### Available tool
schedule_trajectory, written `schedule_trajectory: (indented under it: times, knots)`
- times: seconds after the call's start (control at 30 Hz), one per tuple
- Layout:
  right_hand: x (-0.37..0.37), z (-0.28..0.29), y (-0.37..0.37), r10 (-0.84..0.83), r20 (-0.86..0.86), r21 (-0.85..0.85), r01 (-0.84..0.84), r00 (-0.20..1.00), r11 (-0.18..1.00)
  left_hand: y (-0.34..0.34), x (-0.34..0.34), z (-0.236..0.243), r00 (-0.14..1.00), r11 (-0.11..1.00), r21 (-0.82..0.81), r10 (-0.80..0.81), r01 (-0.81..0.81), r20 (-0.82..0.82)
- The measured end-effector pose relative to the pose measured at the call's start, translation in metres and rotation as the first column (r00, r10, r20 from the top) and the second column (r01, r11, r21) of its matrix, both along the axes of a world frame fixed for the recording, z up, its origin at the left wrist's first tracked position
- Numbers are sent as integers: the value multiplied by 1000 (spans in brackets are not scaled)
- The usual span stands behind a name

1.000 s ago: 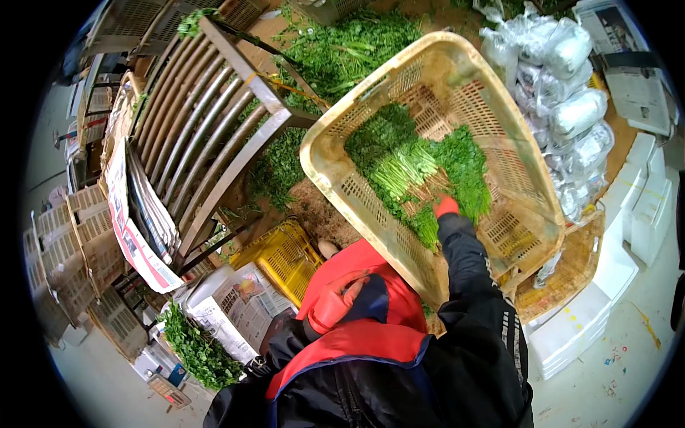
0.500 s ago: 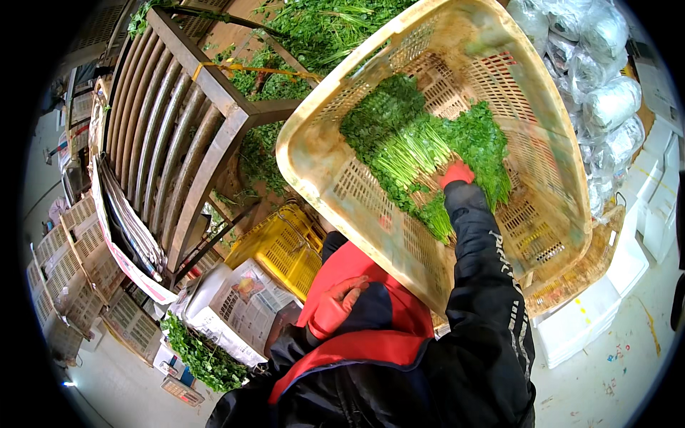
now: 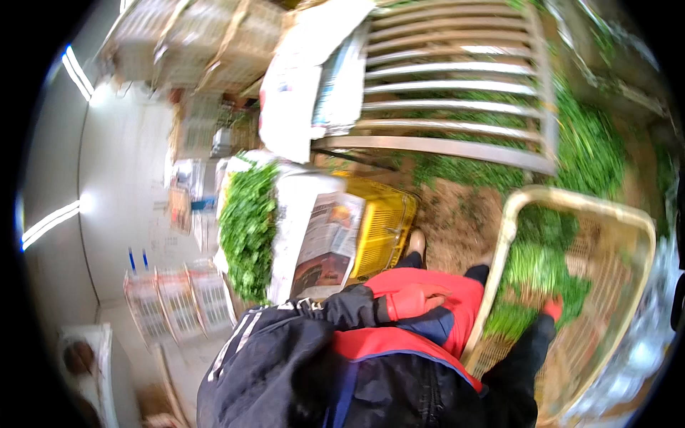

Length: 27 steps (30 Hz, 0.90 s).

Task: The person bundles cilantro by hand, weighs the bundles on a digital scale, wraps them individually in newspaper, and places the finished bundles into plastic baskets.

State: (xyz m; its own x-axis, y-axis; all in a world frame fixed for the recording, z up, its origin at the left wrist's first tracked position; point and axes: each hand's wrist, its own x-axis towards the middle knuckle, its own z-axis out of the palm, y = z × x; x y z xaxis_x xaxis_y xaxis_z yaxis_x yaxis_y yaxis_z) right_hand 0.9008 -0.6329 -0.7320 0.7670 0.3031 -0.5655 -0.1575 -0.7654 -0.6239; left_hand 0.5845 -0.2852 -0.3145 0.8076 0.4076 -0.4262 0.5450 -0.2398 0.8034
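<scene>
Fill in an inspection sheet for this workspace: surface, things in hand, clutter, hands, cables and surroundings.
Surface: brown floor, strewn with leafy bits.
Job's things: pale perforated basket, bunched greens inside, pale stems showing.
Clutter: yellow crate beside the newspaper; leafy bundle left of it; loose greens beyond the basket.
Hands: red-gloved left hand in front of the red apron; red-gloved right hand inside the basket at the greens, grip too blurred to tell.
Cables: nothing seen.
Surroundings: slatted metal rack ahead; clear bags at right, blurred.
</scene>
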Motion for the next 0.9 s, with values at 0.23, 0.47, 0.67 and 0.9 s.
schedule_trajectory:
  times: [0.23, 0.47, 0.67, 0.9]
  knots:
    - [19, 261, 117, -156, 374, 356, 14, 914, 934, 49, -95, 75, 924, 925, 7, 378, -379, 47]
    - [-98, 392, 360, 368, 439, 501, -563, 820, 658, 76, -264, 160, 701, 662, 237, 640, -711, 314]
    - [-302, 512, 530, 664, 623, 443, -886, 414, 137, 71, -486, 187, -4, -163, 212, 802, -963, 597]
    - [-531, 635, 625, 507, 849, 176, -822, -152, -542, 78, -644, 96, -413, -536, 410, 839, -738, 354]
